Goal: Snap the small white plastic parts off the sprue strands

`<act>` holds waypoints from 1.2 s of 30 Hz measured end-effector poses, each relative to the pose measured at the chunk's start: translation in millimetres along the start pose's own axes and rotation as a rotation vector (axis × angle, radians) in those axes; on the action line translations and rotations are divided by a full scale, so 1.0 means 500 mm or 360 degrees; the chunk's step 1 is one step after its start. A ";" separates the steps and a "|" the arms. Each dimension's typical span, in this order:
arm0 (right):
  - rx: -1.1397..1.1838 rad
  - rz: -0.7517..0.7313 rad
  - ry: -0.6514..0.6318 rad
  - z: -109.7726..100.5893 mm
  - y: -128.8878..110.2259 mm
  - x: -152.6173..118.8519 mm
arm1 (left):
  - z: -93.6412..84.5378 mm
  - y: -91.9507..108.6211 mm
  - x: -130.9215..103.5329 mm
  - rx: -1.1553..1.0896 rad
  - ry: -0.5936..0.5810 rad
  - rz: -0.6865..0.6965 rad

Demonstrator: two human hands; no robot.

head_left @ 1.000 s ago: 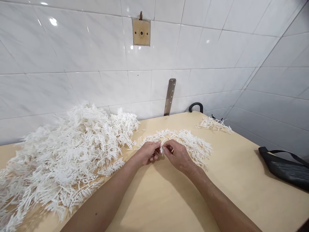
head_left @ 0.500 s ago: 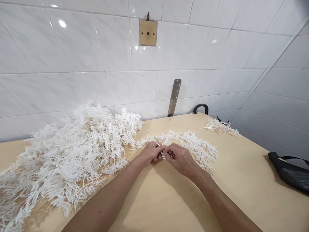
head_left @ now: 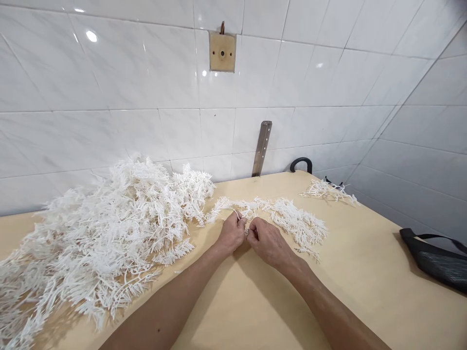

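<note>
My left hand (head_left: 233, 232) is closed on a thin white strand (head_left: 236, 212), whose end sticks up above the thumb. Close to its right, my right hand (head_left: 263, 238) is closed too, with a small white bit showing between the two hands; what its fingers pinch is mostly hidden. Just behind the hands lies a row of white branching plastic sprigs (head_left: 299, 221). A large heap of similar white sprigs (head_left: 127, 228) covers the left of the table.
The pale wooden table (head_left: 365, 272) meets a white tiled wall. A small bunch of white stems (head_left: 330, 190) lies at the back right. A black bag (head_left: 436, 257) rests at the right edge. A metal strip (head_left: 261, 148) and a black curved handle (head_left: 301, 164) stand at the back.
My hands have turned and their fingers have closed in more tightly. A small gap now shows between them where the fingertips met before. The view has shifted slightly.
</note>
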State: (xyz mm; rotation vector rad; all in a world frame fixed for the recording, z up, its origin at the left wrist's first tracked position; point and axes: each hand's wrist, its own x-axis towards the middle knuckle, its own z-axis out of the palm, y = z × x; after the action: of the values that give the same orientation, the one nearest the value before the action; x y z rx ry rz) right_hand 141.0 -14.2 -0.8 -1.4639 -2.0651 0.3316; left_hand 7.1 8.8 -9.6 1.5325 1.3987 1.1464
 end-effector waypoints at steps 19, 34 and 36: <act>0.0443 0.0059 0.0003 -0.037 0.021 0.009 | -0.036 0.032 -0.004 -0.0535 -0.0472 -0.0373; 0.0275 0.0218 -0.0077 -0.055 0.020 0.010 | -0.012 0.028 -0.016 -0.0028 -0.0186 -0.0274; 0.0216 0.0235 -0.0070 -0.056 0.019 0.011 | -0.013 0.026 -0.017 -0.0078 -0.0176 -0.0097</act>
State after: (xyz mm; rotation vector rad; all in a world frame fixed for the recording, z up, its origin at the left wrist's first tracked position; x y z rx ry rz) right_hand 163.6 -9.0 18.2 -1.5414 -1.9318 0.5560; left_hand 5.1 -1.4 3.8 1.4858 1.3255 1.0359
